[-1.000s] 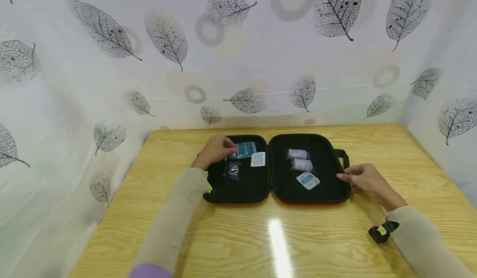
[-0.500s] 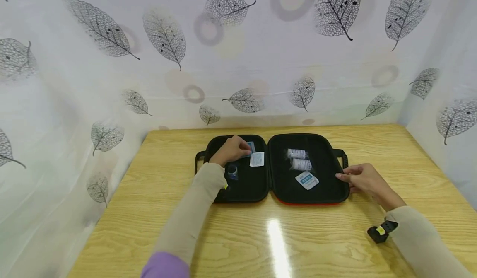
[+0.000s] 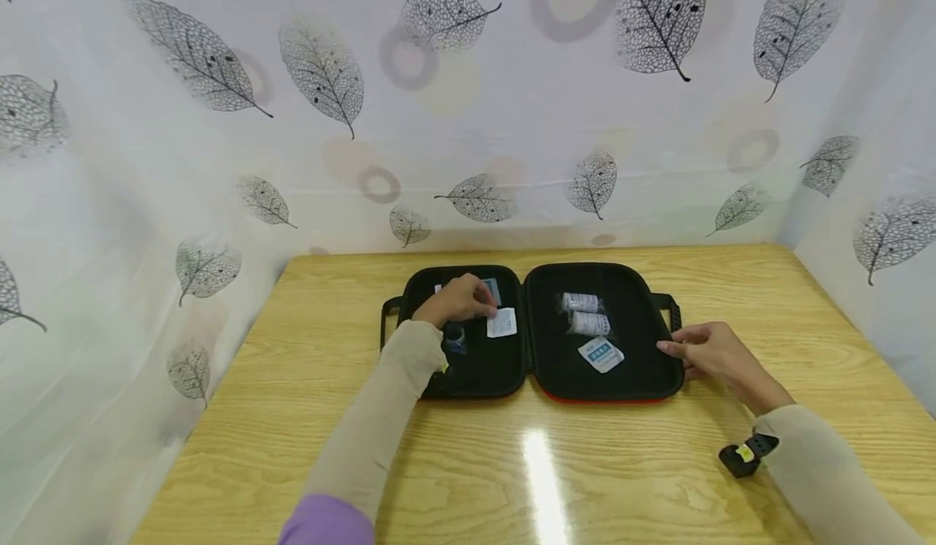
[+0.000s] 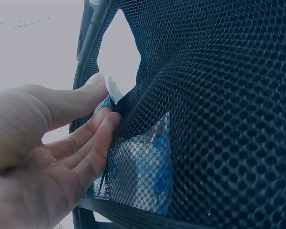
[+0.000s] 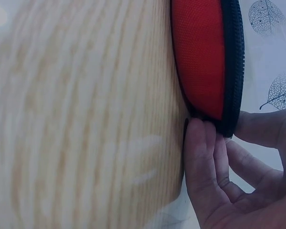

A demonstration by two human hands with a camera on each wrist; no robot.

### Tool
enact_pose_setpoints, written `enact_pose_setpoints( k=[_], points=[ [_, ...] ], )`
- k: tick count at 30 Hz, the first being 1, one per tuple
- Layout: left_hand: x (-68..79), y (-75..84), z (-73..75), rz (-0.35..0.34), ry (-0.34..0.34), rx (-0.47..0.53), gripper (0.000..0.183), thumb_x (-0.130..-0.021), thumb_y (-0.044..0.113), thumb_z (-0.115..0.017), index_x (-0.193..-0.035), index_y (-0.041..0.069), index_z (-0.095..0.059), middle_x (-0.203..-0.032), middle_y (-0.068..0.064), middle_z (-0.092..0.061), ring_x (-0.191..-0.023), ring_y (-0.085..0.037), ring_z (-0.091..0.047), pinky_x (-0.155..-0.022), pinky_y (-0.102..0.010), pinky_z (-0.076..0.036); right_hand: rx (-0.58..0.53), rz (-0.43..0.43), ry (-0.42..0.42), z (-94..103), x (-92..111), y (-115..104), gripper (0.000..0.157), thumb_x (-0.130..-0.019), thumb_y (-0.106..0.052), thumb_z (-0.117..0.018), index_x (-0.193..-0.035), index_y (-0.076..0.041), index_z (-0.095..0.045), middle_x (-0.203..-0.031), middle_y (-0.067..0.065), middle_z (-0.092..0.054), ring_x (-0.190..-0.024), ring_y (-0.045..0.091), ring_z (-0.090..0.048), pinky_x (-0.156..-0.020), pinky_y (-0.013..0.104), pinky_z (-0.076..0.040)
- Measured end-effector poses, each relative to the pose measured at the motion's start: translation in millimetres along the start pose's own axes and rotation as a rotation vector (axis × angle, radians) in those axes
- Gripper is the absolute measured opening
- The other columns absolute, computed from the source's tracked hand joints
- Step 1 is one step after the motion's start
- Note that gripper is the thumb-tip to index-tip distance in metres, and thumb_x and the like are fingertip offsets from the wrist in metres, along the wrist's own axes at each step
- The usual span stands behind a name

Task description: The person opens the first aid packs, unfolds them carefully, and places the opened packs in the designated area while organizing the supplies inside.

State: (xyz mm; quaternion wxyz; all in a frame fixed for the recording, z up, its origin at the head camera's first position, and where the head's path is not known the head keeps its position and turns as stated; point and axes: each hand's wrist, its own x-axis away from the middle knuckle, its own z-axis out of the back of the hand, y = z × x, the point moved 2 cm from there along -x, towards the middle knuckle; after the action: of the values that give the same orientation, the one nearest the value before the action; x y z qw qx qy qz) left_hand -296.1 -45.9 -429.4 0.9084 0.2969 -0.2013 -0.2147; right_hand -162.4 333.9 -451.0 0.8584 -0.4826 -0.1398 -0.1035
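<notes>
A black-lined case [image 3: 639,378] with a red shell [image 5: 200,62] lies unfolded on the table. My left hand [image 3: 457,299] reaches over its left half and pinches a small white packet [image 3: 501,323] by the edge; in the left wrist view the white packet [image 4: 120,52] stands out from the black mesh [image 4: 219,105]. A blue-and-clear wrapped item [image 4: 143,167] shows behind the mesh near the fingers. Partly covered by the left hand are a teal packet [image 3: 492,291] and a small bagged item [image 3: 455,339]. My right hand [image 3: 712,356] grips the case's right edge, thumb on top.
In the right half lie two wrapped white rolls [image 3: 580,302] and a white-and-blue square packet [image 3: 601,355]. Carry handles [image 3: 669,311] stick out at both sides. A leaf-print curtain [image 3: 468,123] hangs behind the wooden table [image 3: 453,464].
My left hand has moved right and slightly down, from the teal packet to the white packet, which has shifted a little down and left. The right hand keeps its hold on the case.
</notes>
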Motion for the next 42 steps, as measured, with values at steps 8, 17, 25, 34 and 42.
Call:
enact_pose_setpoints(
  k=[8, 17, 25, 34, 42],
  points=[
    [0.6, 3.0, -3.4, -0.005, -0.031, -0.021, 0.018, -0.089, 0.015, -0.079, -0.103, 0.004, -0.074, -0.095, -0.006, -0.068, -0.080, -0.018, -0.055, -0.072, -0.030, -0.049, 0.001, -0.005, 0.004, 0.0, 0, 0, 0.057, -0.099, -0.026, -0.068, -0.130, 0.019, -0.051, -0.093, 0.009, -0.064, -0.076, 0.017, -0.060, -0.065, 0.031, -0.060],
    [4.4, 0.1, 0.1, -0.038, -0.006, -0.059, 0.009, -0.095, 0.013, -0.073, -0.097, 0.004, -0.075, -0.096, -0.006, -0.070, -0.082, -0.018, -0.060, -0.075, -0.031, -0.051, -0.005, 0.003, -0.004, -1.5, 0, 0, 0.057, -0.099, -0.024, -0.067, -0.131, 0.020, -0.050, -0.095, 0.010, -0.066, -0.076, 0.016, -0.063, -0.065, 0.032, -0.060],
    [21.2, -4.5, 16.0, -0.086, 0.030, -0.076, 0.015, -0.101, 0.015, -0.065, -0.103, 0.006, -0.076, -0.095, -0.005, -0.072, -0.080, -0.016, -0.062, -0.074, -0.031, -0.052, -0.007, 0.006, -0.008, 0.1, 1, 1, 0.059, -0.099, -0.025, -0.067, -0.132, 0.020, -0.048, -0.097, 0.011, -0.065, -0.077, 0.016, -0.063, -0.067, 0.032, -0.061],
    [63.0, -20.7, 34.5, 0.011, 0.204, 0.028, 0.016, -0.098, 0.014, -0.067, -0.104, 0.001, -0.075, -0.096, -0.010, -0.072, -0.083, -0.019, -0.066, -0.075, -0.035, -0.055, -0.010, 0.012, -0.023, -0.1, 1, -1, 0.059, -0.100, -0.025, -0.067, -0.132, 0.021, -0.048, -0.096, 0.010, -0.066, -0.077, 0.015, -0.064, -0.067, 0.032, -0.061],
    [109.0, -34.7, 39.6, 0.152, 0.305, 0.097, 0.016, -0.098, 0.018, -0.068, -0.103, 0.004, -0.075, -0.089, -0.007, -0.071, -0.078, -0.021, -0.063, -0.065, -0.034, -0.054, -0.004, 0.003, -0.022, -1.7, 1, -1, 0.063, -0.098, -0.029, -0.068, -0.133, 0.019, -0.047, -0.096, 0.010, -0.064, -0.078, 0.016, -0.063, -0.068, 0.032, -0.061]
  ],
)
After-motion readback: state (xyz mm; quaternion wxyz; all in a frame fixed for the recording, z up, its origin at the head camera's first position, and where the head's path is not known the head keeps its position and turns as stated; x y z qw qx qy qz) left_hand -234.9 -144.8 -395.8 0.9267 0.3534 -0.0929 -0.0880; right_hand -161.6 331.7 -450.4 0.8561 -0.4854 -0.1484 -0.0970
